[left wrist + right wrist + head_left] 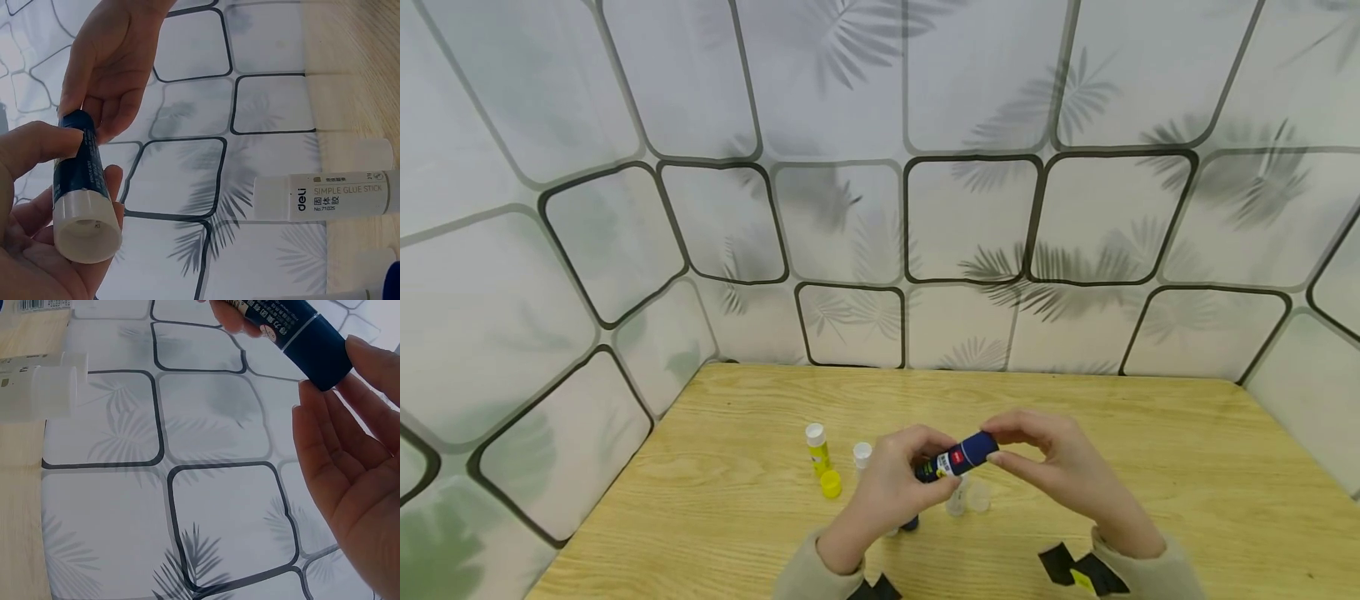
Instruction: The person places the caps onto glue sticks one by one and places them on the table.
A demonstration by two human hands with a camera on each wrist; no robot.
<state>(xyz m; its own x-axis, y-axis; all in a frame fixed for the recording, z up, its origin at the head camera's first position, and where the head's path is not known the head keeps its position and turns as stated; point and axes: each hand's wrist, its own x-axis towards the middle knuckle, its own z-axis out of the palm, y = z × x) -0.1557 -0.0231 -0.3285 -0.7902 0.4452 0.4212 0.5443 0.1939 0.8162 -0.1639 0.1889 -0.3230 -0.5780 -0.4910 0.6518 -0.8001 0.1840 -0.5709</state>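
A dark blue glue stick (955, 457) is held above the table, tilted with its capped end up to the right. My left hand (893, 477) grips its lower body, thumb and fingers around it; in the left wrist view the white hollow base of the glue stick (87, 228) points out of that hand (37, 206). My right hand (1067, 467) pinches the blue cap end between thumb and fingertips. In the right wrist view the cap of the glue stick (319, 353) sits against the thumb and fingers of the right hand (356, 450).
On the wooden table (700, 500) stand a yellow glue stick (817, 450) with a white top, a yellow cap (831, 484) before it, a white-topped stick (862, 454), a clear container (956, 500) and a translucent cap (978, 497). Something dark (911, 523) lies partly behind my left hand.
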